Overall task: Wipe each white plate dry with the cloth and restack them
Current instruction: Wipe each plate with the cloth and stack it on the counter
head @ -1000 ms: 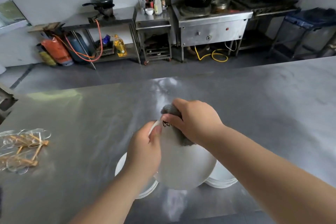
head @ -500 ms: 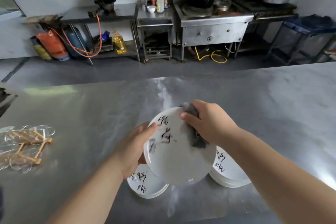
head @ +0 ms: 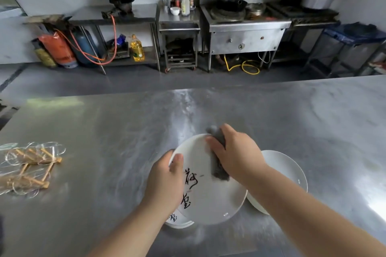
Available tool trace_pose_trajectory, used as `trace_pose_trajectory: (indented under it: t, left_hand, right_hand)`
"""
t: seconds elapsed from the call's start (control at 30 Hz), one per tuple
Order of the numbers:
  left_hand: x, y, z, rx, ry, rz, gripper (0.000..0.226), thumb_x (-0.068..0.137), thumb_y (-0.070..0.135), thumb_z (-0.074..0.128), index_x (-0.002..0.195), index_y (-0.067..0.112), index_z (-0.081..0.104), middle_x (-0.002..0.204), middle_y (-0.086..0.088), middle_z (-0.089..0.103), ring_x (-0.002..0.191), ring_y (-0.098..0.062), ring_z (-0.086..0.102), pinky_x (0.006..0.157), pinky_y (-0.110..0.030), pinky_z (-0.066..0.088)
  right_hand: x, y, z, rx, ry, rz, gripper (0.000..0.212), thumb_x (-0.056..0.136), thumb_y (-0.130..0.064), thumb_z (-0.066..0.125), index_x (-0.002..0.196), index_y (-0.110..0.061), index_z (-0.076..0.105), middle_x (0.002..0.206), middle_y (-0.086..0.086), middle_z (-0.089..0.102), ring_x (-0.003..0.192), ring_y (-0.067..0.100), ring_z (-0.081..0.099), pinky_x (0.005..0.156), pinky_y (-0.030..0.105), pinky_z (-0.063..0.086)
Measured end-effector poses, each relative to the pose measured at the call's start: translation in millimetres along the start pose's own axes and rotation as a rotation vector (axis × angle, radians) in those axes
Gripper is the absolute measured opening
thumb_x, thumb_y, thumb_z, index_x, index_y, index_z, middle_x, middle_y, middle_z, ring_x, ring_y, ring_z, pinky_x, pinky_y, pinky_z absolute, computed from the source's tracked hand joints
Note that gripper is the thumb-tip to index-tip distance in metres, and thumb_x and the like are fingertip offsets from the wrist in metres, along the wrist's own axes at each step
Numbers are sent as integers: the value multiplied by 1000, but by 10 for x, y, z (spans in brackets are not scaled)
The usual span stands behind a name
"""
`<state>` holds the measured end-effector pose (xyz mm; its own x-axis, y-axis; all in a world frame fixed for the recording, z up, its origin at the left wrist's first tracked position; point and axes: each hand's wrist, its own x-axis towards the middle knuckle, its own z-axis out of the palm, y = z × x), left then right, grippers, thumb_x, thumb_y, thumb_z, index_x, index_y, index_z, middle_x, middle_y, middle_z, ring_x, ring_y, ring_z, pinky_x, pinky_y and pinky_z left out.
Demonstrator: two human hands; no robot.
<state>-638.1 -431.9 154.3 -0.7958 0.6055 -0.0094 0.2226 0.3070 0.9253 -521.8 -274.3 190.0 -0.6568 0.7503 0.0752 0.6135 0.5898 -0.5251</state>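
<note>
While the white plate (head: 211,200), marked with black brush characters, is held tilted above the steel desk (head: 104,127), its left rim is pinched in the grip of the left hand (head: 165,181). The thumb is laid on the upper face and the fingers are hidden behind. A dark grey cloth (head: 219,170) is pressed onto the far right part of that plate by the right hand (head: 236,156), whose grip is curled round the bunched fabric. Just right of the held plate, partly hidden by the right forearm, a stack of white plates (head: 288,171) is seen on the desk. Beneath the held plate's near left edge, 1 more low stack (head: 179,223) with black lettering is partly shown. Well to the left of the plate, a heap of wooden sticks and clear loops (head: 29,169) is laid on the desk. Far beyond the plate, a wok stove (head: 246,27) is set against the wall.
</note>
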Motion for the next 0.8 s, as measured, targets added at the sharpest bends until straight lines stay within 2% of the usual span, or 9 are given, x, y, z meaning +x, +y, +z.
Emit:
trace_pose_trajectory:
  t: [0.1, 0.2, 0.27, 0.33, 0.4, 0.53, 0.6, 0.7, 0.8]
  left_hand:
    - [91, 65, -76, 7, 80, 75, 29, 102, 44, 44, 81, 34, 62, 71, 13, 67, 66, -4, 59, 61, -19, 45]
    - [281, 72, -166, -145, 310, -78, 36, 98, 51, 44, 82, 23, 61, 74, 4, 66, 76, -23, 65, 72, -40, 53]
    - [325, 22, -217, -266, 357, -156, 38, 97, 54, 44, 89, 21, 63, 84, 0, 69, 85, -30, 68, 79, -51, 57]
    - [275, -25, -251, -327, 225, -198, 36, 88, 59, 50, 101, 30, 68, 90, 3, 74, 91, -26, 71, 83, -50, 59]
    - [304, -121, -312, -384, 6, -264, 28, 79, 56, 63, 100, 39, 72, 94, 2, 78, 95, -30, 75, 83, -49, 59]
    - [528, -124, -503, -509, -255, -458, 34, 98, 48, 66, 124, 26, 73, 122, -14, 77, 115, -38, 72, 91, -49, 53]
    - [537, -146, -453, -413, -280, -383, 28, 108, 42, 55, 116, 28, 77, 118, -12, 79, 111, -35, 75, 93, -46, 57]
    - [407, -186, -296, -292, -152, -259, 27, 108, 41, 52, 102, 35, 77, 102, -5, 81, 97, -31, 77, 90, -54, 61]
    - [348, -164, -255, -286, 83, -237, 45, 92, 61, 49, 100, 23, 72, 94, -4, 76, 93, -32, 72, 85, -52, 58]
  right_hand:
    - [249, -227, -115, -55, -10, -160, 39, 100, -61, 48, 86, -26, 38, 70, -7, 50, 62, 21, 48, 53, 39, 37]
    - [246, -214, -1, 146, 49, -2, 32, 103, -53, 48, 98, -22, 45, 79, -1, 63, 71, 26, 59, 59, 39, 43]
    - [19, -169, 265, 345, 17, 151, 26, 104, -51, 49, 97, -26, 45, 85, -4, 66, 77, 23, 64, 62, 34, 46]
    - [-128, -96, 458, 437, 3, 264, 26, 103, -50, 51, 91, -28, 44, 85, -11, 64, 79, 17, 62, 59, 25, 42]
    - [-15, 24, 424, 355, 30, 253, 29, 103, -48, 53, 86, -27, 44, 81, -12, 60, 76, 15, 57, 58, 26, 37]
    - [399, 29, -46, 142, -153, -82, 35, 99, -52, 57, 83, -24, 44, 74, -8, 59, 67, 5, 53, 57, 30, 37]
    - [499, -136, -124, 24, -260, -217, 33, 98, -56, 57, 86, -27, 47, 77, -9, 60, 71, 11, 56, 61, 36, 42]
    - [466, -359, -16, -71, -176, -221, 30, 100, -55, 54, 94, -26, 48, 77, -6, 58, 73, 26, 54, 61, 39, 42]
    - [214, -323, 243, 153, 51, 39, 26, 104, -48, 51, 97, -24, 43, 76, -7, 56, 74, 29, 55, 62, 40, 41]
